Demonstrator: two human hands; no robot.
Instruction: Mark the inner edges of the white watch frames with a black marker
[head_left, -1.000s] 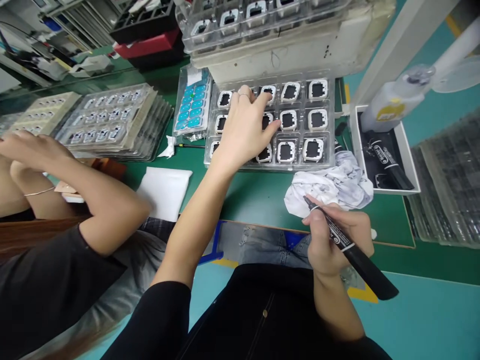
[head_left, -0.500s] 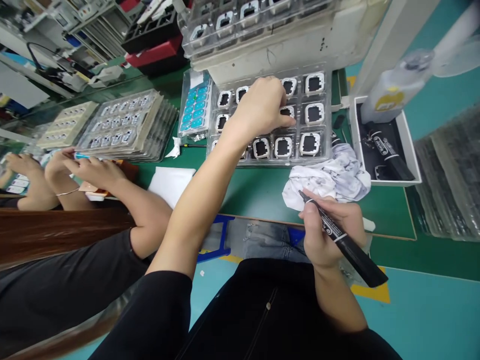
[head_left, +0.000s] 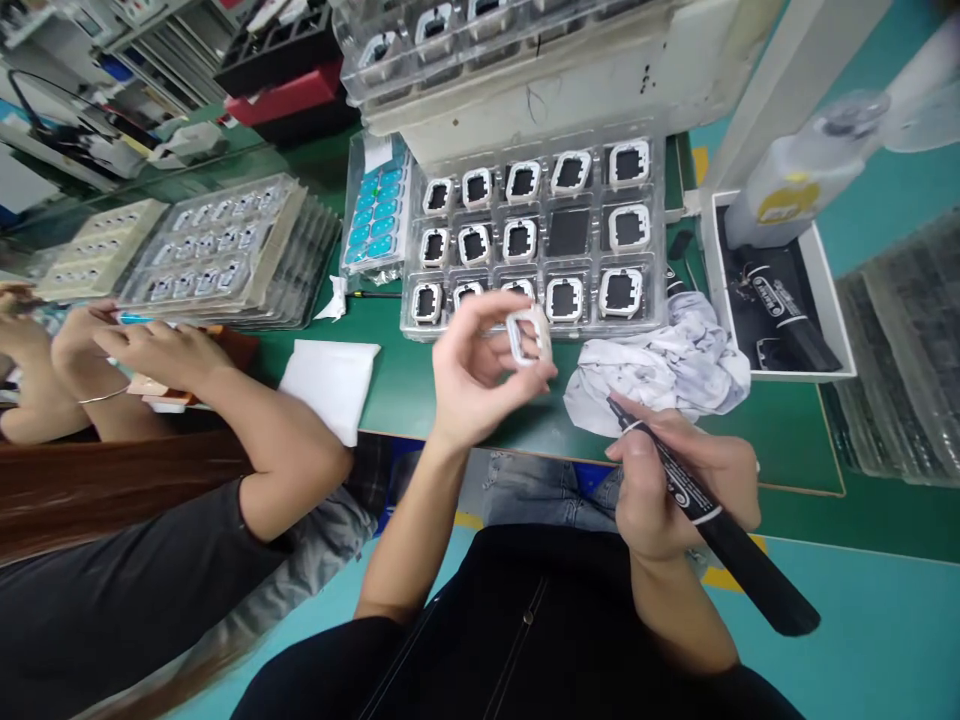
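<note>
Between the thumb and fingers of my left hand [head_left: 476, 375] is a small white frame [head_left: 516, 338], rounded-square with an open middle, tilted up in front of the tray. My right hand [head_left: 679, 480] grips a black marker pen [head_left: 709, 515], its dark tip uncapped and pointing up-left over a crumpled white cloth [head_left: 660, 365]. Behind my hands lies a clear plastic tray [head_left: 541, 325] with rows of similar white frames. One pocket [head_left: 570, 233] in its middle row holds no frame. My left hand partly covers the front row.
A white box [head_left: 844, 345] at the right holds a bottle [head_left: 780, 195] and another marker [head_left: 791, 315]. Left of the tray lie a pack of blue pieces [head_left: 375, 215], a folded white cloth [head_left: 334, 375] and stacked trays [head_left: 255, 270]. A co-worker's arm [head_left: 277, 440] is close on my left.
My left hand has lifted a white frame out of the tray's middle row and brought it back toward me. My right hand still holds the marker, slightly lower and further right.
</note>
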